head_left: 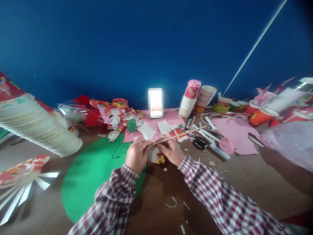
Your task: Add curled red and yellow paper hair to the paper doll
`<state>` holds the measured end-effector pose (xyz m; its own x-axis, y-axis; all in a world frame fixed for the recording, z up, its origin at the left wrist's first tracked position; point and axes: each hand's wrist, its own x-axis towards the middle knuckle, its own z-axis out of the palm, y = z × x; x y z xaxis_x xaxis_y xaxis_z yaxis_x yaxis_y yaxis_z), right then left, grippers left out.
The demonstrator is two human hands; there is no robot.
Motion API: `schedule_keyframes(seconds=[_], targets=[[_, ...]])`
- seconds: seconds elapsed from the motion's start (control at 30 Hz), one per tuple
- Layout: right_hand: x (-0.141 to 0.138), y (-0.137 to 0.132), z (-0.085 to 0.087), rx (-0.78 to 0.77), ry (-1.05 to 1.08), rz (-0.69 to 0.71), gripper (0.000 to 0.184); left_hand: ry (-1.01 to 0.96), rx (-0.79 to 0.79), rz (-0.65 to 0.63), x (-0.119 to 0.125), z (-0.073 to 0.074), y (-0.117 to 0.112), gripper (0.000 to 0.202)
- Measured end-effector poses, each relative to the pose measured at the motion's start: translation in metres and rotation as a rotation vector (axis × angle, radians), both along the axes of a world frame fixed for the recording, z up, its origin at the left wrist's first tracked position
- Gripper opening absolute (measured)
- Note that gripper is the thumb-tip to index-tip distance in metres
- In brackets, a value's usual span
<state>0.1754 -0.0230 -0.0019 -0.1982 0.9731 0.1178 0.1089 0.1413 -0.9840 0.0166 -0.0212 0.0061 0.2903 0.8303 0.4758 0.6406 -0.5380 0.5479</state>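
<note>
Head view: a blue wall stands behind a brown worktop scattered with craft paper. On the worktop, a large green paper shape spreads under the person's left forearm, and a long stack of paper cups leans in from the left edge. Two hands in checked sleeves meet at the centre. The left hand is closed, thumb against fingers, and appears to pinch the near end of a thin wooden stick. The right hand is curled just beside it, below the stick's lower half; whether it grips the stick, I cannot tell. The stick's long axis slants away from the left hand, out to the right and towards the wall, its free end reaching past the right hand above black-handled scissors. Smallest, a paper piece with red-and-yellow trim sits between the hands, against the right fingers, nearer the person than the stick.
</note>
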Motion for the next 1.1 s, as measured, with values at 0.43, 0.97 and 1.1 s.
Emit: schedule_keyframes(seconds=[0.43, 0.97, 1.1], targets=[[0.005, -0.011, 0.010, 0.480, -0.712, -0.292, 0.029, 0.128, -0.065, 0.167, -0.014, -0.001, 0.009, 0.023], [0.011, 0.001, 0.004, 0.630, -1.089, -0.094, 0.015, 0.217, -0.165, 0.051, -0.009, -0.005, 0.007, 0.022], [0.010, 0.001, 0.003, 0.626, -1.053, -0.081, 0.016, 0.230, -0.190, 0.075, -0.008, -0.003, 0.005, 0.020]])
